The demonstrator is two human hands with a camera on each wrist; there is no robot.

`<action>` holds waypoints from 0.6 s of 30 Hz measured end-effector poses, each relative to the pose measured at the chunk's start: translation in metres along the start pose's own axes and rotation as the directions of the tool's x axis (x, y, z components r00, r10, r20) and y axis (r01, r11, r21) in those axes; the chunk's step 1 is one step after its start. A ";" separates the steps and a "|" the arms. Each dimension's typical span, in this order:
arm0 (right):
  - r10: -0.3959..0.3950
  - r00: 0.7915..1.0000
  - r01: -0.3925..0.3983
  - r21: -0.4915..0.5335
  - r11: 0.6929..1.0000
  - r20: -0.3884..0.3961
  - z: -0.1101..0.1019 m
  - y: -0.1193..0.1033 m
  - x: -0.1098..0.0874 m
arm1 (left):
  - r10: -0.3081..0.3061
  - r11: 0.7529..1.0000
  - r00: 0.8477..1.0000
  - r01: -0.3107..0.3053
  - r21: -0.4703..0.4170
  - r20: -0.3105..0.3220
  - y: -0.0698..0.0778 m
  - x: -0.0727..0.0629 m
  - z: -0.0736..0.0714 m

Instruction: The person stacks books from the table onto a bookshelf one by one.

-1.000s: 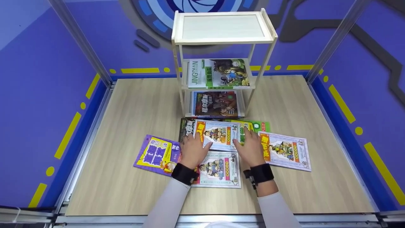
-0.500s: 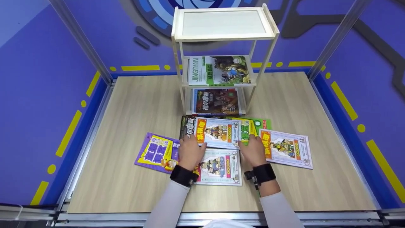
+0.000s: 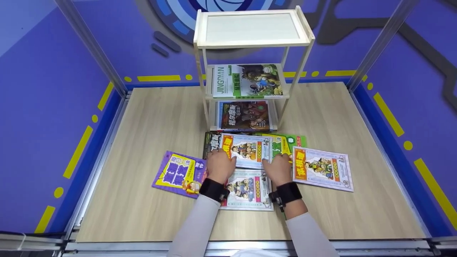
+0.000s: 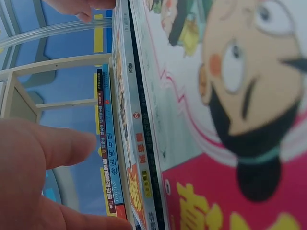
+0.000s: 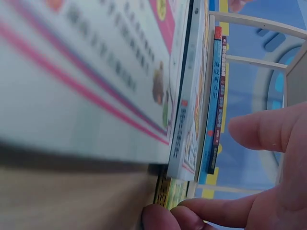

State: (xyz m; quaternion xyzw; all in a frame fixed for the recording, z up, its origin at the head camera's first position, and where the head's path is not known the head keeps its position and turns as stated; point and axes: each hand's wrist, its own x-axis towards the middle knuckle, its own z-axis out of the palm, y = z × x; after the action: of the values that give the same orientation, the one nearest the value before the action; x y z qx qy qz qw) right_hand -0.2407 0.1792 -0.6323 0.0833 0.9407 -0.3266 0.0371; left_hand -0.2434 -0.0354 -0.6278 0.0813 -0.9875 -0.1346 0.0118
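My left hand [image 3: 220, 166] rests at the left edge of a comic book [image 3: 246, 151] with an orange title, over a dark-covered book [image 3: 212, 140]. At that comic's lower right corner is my right hand [image 3: 278, 169], its fingers bent at the edge of a green and yellow book [image 3: 288, 141]. The comic lies partly over both books. Nearer the person, a pink-titled comic [image 3: 248, 191] lies between the wrists. The left thumb [image 4: 72, 146] stands apart from the books, and so does the right thumb [image 5: 261, 132].
A small wooden rack [image 3: 250, 45] stands behind, with a green-and-white book [image 3: 246, 81] on its middle shelf and a brown-covered book [image 3: 244, 116] on its bottom shelf. A purple book [image 3: 175, 175] lies left, another comic [image 3: 323, 169] right.
Both hands have drawn slightly inward, the right one leftward to the comic's corner. Their fingers, spread over the covers a second ago, are now more bent at the edges. The books have hardly moved.
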 end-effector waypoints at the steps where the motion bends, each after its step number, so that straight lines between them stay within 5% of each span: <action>1: 0.001 1.000 -0.001 0.008 1.000 -0.004 0.002 -0.001 0.000 | -0.007 1.000 1.000 0.007 0.005 0.002 0.002 0.000 0.000; 11: 0.026 0.999 -0.029 0.061 0.998 0.044 0.008 -0.006 -0.003 | -0.037 0.998 0.999 0.038 0.055 -0.017 0.022 -0.003 0.007; 18: 0.012 0.999 -0.018 0.131 0.991 0.046 0.000 -0.002 0.008 | -0.113 0.988 0.994 0.112 -0.106 0.000 0.012 0.008 -0.002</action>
State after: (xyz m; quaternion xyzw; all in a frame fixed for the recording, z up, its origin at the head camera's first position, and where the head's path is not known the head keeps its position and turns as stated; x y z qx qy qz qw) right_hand -0.2484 0.1787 -0.6325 0.0853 0.9155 -0.3893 0.0551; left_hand -0.2533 -0.0257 -0.6226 0.1366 -0.9727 -0.1872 0.0115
